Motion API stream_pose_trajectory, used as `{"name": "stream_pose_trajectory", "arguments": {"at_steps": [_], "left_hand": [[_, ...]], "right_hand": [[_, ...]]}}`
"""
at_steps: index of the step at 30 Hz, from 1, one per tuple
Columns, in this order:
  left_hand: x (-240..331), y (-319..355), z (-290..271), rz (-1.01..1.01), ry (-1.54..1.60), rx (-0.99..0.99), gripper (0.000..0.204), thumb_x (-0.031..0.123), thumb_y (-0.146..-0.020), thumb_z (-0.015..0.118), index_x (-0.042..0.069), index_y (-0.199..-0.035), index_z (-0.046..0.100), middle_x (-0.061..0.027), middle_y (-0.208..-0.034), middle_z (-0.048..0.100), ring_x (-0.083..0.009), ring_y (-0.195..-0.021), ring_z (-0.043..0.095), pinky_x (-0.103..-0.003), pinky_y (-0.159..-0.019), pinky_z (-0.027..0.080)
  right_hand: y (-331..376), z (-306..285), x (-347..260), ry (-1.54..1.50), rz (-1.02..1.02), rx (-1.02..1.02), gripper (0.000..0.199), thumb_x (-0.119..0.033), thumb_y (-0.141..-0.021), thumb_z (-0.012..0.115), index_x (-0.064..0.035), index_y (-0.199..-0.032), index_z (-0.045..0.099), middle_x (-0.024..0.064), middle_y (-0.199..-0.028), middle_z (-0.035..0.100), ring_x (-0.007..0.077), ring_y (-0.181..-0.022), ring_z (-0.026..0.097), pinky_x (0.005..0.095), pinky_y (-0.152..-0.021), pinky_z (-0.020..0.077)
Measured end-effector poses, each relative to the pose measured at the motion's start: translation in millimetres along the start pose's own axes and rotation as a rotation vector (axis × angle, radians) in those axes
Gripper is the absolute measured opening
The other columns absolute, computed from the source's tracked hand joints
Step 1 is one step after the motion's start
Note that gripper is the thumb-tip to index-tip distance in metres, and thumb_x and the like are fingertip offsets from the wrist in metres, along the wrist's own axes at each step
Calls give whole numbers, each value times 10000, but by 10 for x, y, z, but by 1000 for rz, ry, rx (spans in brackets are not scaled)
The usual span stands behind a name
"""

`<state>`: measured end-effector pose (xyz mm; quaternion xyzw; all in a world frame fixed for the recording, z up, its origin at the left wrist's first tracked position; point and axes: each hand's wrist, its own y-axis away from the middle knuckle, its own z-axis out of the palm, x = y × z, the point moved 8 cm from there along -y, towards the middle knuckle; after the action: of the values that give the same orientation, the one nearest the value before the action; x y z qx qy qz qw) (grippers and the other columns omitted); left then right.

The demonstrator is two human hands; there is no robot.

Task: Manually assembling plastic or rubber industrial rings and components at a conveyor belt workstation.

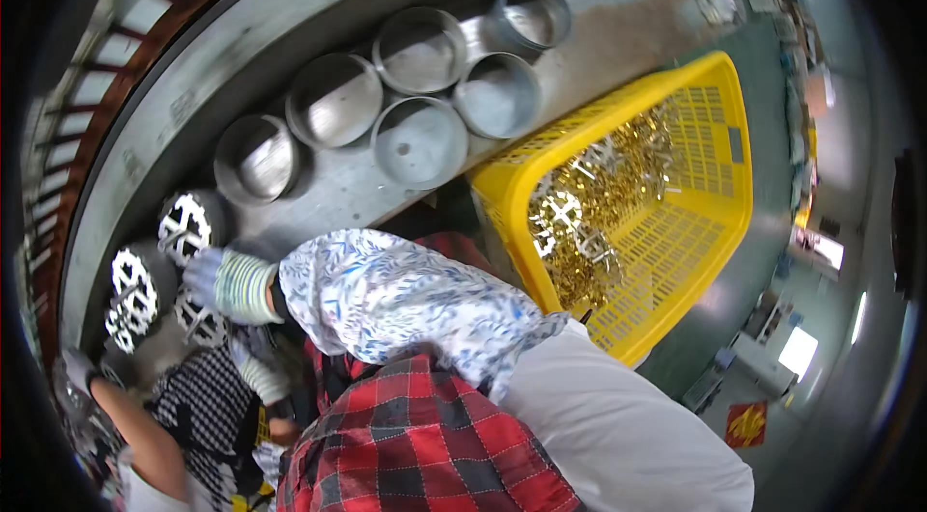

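My right hand (230, 284), in a pale grey-blue glove with a striped cuff, reaches left among round dark tins holding silvery cut-out metal pieces. It lies over the edge between the upper tin (186, 227) and the lower tin (199, 321); its fingers are blurred, and whether they grip anything is unclear. Just below, my left hand (255, 362), in a similar glove, is close to the lower tin, its fingers mostly hidden. Another tin (132, 288) with silvery pieces stands farther left.
Several round metal tins (418, 140) stand along the grey bench (618, 39). A yellow plastic basket (736, 116) at the right holds gold and silver metal pieces (589, 213). At the lower left a co-worker's bare forearm (145, 430) and gloved hand (77, 369) are close to the tins.
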<state>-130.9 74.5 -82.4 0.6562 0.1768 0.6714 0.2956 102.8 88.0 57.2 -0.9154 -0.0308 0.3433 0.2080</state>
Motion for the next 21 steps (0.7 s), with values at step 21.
{"name": "stream_pose_trajectory", "arguments": {"at_steps": [21], "left_hand": [[-263,749,3312,-185,-602,-639,588,416,-951,557,65,-1396,403,-112,-1138,598,-130,-809,582,-293,-748,527]], "right_hand": [[8173,-1434,2939,26,1838,-300,599,-439,-913,524,-69,-1383,475,144,-1494,370,288,-1414,281,379,-1187,133]]}}
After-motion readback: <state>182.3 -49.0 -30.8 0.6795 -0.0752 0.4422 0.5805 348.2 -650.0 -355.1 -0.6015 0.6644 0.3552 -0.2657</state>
